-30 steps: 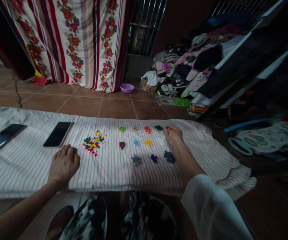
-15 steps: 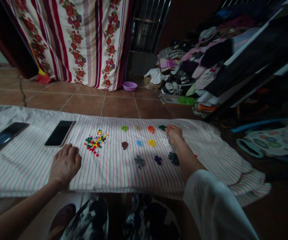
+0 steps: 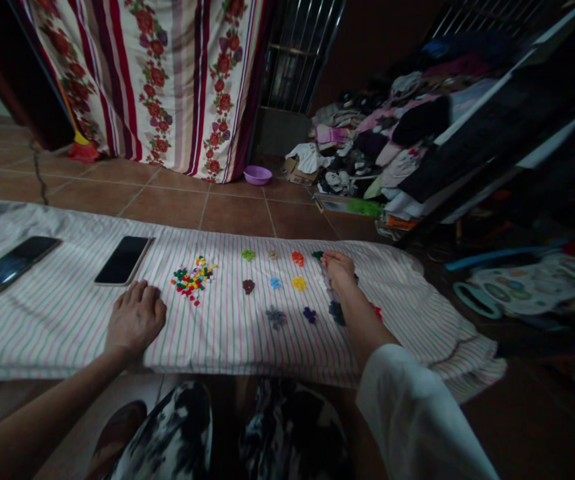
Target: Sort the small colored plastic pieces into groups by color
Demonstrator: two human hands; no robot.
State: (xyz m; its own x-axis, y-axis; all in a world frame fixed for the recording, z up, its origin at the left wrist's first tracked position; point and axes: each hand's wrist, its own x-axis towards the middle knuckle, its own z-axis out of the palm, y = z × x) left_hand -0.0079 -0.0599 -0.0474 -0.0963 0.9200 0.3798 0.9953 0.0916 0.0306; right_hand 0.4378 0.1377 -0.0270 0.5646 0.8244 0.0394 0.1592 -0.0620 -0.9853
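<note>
On the striped cloth [image 3: 227, 340], small pieces lie in two different conditions. At the left side is a mixed pile [image 3: 193, 280], with red, yellow, green and other colours together. To its right are small heaps of one colour each, among them a lime green heap [image 3: 248, 255], an orange heap [image 3: 298, 258], a brown heap [image 3: 248, 287], a yellow heap [image 3: 298, 283] and a grey heap [image 3: 276, 317]. I judge that much of the separating by colour is done, and that the mixed pile is the part left. A red heap [image 3: 376, 311] is partly hidden by the right forearm.

The right hand [image 3: 323, 256] has its fingertips brought close together at the dark green heap [image 3: 318, 255]; whether a piece is between them, I cannot tell. The left hand [image 3: 136, 321] rests palm down, fingers loosely bent, between the mixed pile and the edge of the cloth, just beside a phone [image 3: 123, 260]; its underside is hidden, so I cannot tell if it holds something.
</note>
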